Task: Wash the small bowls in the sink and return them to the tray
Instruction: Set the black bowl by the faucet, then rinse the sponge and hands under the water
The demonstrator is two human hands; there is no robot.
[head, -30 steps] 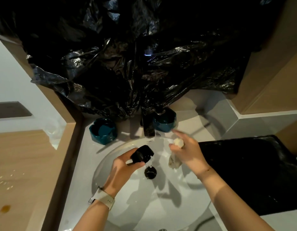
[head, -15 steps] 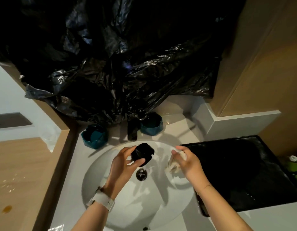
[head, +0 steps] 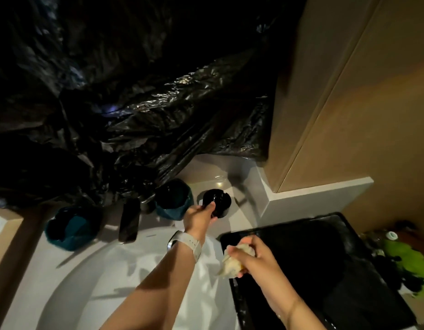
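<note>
Our left hand (head: pixel 201 216) pinches the rim of the small glossy black bowl (head: pixel 217 202), which sits or hovers on the counter just beyond the far-left corner of the flat black tray (head: pixel 349 236), not in it. Our right hand (head: pixel 250 258) curls around a pale crumpled sponge (head: pixel 232 264) above the tray's near-left edge. We judge that a wet rim could slip from so light a pinch and knock the neighbouring teal faceted bowl (head: pixel 175 201).

My left hand (head: pixel 198 217) is extended toward 12 o'clock, fingers pinching; my right hand (head: pixel 252 258) is curled, gripping at 3 o'clock.
</note>
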